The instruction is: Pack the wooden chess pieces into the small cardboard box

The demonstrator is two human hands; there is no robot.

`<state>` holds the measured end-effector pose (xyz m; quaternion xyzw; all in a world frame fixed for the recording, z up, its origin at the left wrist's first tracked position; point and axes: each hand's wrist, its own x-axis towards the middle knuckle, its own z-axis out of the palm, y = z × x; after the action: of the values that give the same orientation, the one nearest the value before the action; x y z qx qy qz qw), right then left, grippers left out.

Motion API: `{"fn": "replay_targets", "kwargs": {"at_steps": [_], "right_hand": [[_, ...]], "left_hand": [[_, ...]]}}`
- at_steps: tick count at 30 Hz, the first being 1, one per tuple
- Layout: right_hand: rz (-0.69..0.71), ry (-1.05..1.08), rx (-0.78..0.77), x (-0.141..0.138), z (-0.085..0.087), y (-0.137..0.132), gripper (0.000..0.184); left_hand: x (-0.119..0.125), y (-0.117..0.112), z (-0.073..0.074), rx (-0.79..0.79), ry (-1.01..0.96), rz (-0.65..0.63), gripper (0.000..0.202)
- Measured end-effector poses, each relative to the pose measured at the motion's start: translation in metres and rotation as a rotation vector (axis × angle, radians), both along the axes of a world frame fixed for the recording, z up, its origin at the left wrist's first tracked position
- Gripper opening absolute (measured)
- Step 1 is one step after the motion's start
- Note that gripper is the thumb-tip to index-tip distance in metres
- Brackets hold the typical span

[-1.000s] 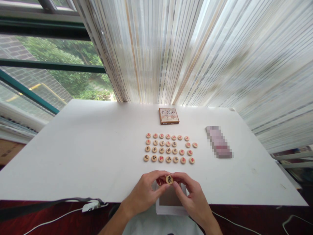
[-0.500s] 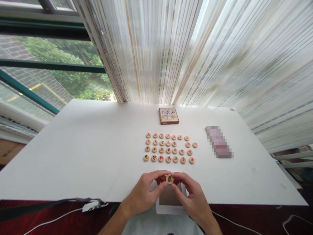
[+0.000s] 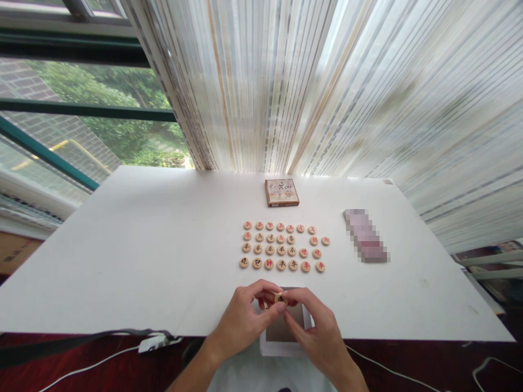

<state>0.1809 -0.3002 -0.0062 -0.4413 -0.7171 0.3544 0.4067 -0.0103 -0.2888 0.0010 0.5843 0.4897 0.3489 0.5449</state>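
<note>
Both of my hands meet at the near edge of the white table [image 3: 122, 250]. My left hand [image 3: 243, 321] and my right hand [image 3: 316, 332] pinch one round wooden chess piece [image 3: 280, 298] between their fingertips, its face tipped away so only its top edge shows. Under them lies a small open box [image 3: 286, 329] with a brown inside, half off the table edge. Beyond my hands, several wooden chess pieces [image 3: 281, 246] with red or black characters lie in rows.
A brown printed box lid [image 3: 281, 192] lies at the back of the table by the striped curtain [image 3: 327, 81]. A blurred pinkish object [image 3: 365, 236] lies to the right. A white cable and plug [image 3: 153, 342] run below the front edge.
The piece showed its black character before; now it is tipped nearly flat and lower between my fingers. My hands have stayed in the same place.
</note>
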Motion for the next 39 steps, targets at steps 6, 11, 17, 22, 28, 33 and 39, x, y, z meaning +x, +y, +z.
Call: {"fn": "replay_targets", "kwargs": {"at_steps": [6, 11, 17, 22, 28, 33, 39], "right_hand": [[0.03, -0.005, 0.011, -0.0029, 0.0003, -0.0016, 0.023], [0.019, -0.001, -0.017, -0.004, -0.0007, -0.0029, 0.022], [0.008, -0.004, -0.05, -0.0031, -0.0023, -0.0018, 0.024], [-0.01, 0.005, -0.08, -0.0025, -0.0031, -0.0014, 0.022], [-0.015, 0.01, -0.111, -0.001, -0.0032, -0.0004, 0.023], [-0.03, 0.026, -0.124, 0.0002, -0.0009, -0.0004, 0.022], [-0.025, 0.063, -0.18, 0.0032, 0.003, -0.0006, 0.02]], "left_hand": [[-0.0005, -0.0003, -0.0017, -0.082, -0.039, 0.047, 0.02], [-0.0007, -0.0005, 0.0006, -0.066, -0.035, 0.033, 0.022], [-0.0013, -0.0016, -0.0014, -0.042, -0.03, 0.023, 0.028], [-0.0025, -0.0019, -0.0005, 0.008, -0.023, 0.01, 0.028], [-0.0027, -0.003, 0.0008, 0.006, -0.005, 0.008, 0.027], [-0.0043, -0.0041, -0.0007, 0.044, -0.006, -0.05, 0.026], [-0.0058, -0.0033, 0.0023, 0.09, 0.045, -0.07, 0.027]]}}
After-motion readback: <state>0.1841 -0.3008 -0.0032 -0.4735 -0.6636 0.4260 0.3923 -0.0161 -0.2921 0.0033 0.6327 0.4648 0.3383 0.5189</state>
